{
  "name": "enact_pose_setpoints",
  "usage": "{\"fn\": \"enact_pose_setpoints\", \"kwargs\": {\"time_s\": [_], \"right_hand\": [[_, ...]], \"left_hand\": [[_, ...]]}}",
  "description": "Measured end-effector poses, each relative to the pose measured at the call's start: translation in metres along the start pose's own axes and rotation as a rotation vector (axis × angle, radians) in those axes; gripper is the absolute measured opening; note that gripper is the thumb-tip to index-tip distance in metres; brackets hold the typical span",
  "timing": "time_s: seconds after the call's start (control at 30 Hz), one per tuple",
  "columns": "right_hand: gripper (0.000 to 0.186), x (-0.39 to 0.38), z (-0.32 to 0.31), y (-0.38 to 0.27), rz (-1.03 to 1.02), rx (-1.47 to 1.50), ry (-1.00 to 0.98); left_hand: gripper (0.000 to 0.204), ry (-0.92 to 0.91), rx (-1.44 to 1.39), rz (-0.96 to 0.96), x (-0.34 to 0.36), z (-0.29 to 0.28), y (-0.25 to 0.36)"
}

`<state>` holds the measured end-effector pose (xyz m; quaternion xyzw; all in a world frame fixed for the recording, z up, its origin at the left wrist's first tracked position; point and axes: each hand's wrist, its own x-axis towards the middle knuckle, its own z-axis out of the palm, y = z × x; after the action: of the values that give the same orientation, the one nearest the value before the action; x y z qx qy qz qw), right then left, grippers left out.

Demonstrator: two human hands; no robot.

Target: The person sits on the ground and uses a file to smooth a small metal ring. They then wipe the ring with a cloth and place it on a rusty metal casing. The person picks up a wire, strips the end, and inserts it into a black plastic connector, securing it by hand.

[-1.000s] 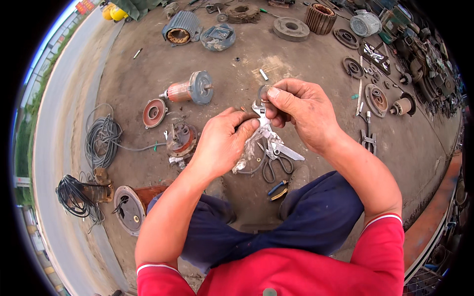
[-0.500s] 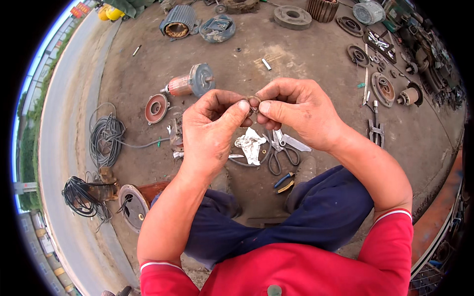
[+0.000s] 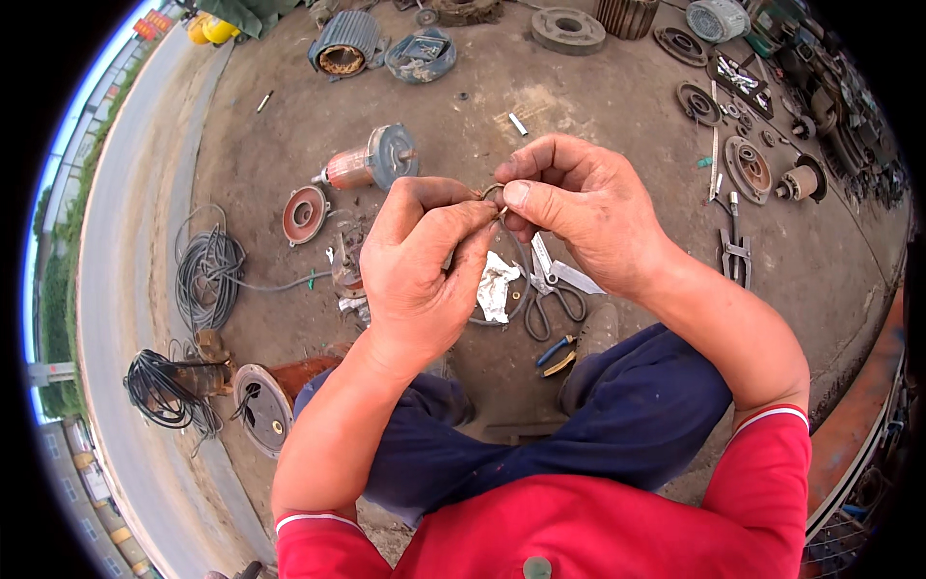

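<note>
Both hands meet in front of me, pinching a small thin ring (image 3: 493,190) of dull brownish colour between them. My left hand (image 3: 424,251) grips the ring's left side with thumb and fingertips. On its other side, my right hand (image 3: 584,212) pinches it between thumb and bent fingers. Fingertips cover much of the ring, so its exact kind is hard to make out. Below the hands, a crumpled white cloth or paper (image 3: 496,288) lies on the ground, partly behind my left hand. Large dark-handled scissors (image 3: 543,301) lie to its right.
Blue-and-yellow pliers (image 3: 557,355) lie by my right shoe. A motor rotor with an end cover (image 3: 371,161) and a red flange (image 3: 306,214) lie ahead-left. Coiled grey cable (image 3: 209,277) is at left. A gear puller (image 3: 735,256) and round covers (image 3: 748,172) are at right.
My left fingers have shifted their pinch on the ring, with the thumb now lower. My right hand has risen slightly, its fingers extended a little more over the ring.
</note>
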<state>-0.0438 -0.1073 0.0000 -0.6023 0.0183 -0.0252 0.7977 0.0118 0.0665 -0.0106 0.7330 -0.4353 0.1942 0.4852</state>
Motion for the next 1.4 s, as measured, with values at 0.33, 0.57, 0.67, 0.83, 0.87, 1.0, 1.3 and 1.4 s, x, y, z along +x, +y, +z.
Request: {"fn": "enact_pose_setpoints", "kwargs": {"time_s": [0.33, 0.57, 0.67, 0.83, 0.87, 1.0, 1.3, 1.4], "right_hand": [[0.026, 0.0, -0.004, 0.002, -0.087, -0.137, 0.001], [0.033, 0.005, -0.01, 0.008, -0.062, -0.397, -0.048], [0.028, 0.011, -0.02, -0.005, -0.012, -0.345, -0.184], [0.024, 0.039, -0.086, 0.053, 0.071, -0.731, -0.005], [0.028, 0.038, -0.109, 0.084, 0.093, -0.906, 0.059], [0.027, -0.002, -0.179, 0.218, 0.396, -1.156, 0.042], [0.037, -0.084, -0.187, 0.354, 0.549, -1.458, 0.154], [0.036, -0.078, -0.18, 0.352, 0.547, -1.444, 0.229]], "left_hand": [[0.024, -0.033, -0.004, -0.025, -0.002, 0.002, -0.002], [0.035, -0.194, -0.276, -0.386, -0.014, 0.005, -0.01], [0.031, -0.204, -0.362, -0.584, -0.015, 0.001, -0.01], [0.033, -0.151, -0.677, -0.767, -0.008, -0.009, -0.018], [0.034, -0.165, -0.753, -0.792, -0.009, -0.012, -0.021], [0.027, -0.079, -0.951, -0.928, -0.012, -0.009, -0.016], [0.012, -0.014, -0.941, -1.239, -0.019, 0.007, -0.028], [0.012, -0.01, -1.005, -1.289, -0.017, 0.006, -0.031]]}}
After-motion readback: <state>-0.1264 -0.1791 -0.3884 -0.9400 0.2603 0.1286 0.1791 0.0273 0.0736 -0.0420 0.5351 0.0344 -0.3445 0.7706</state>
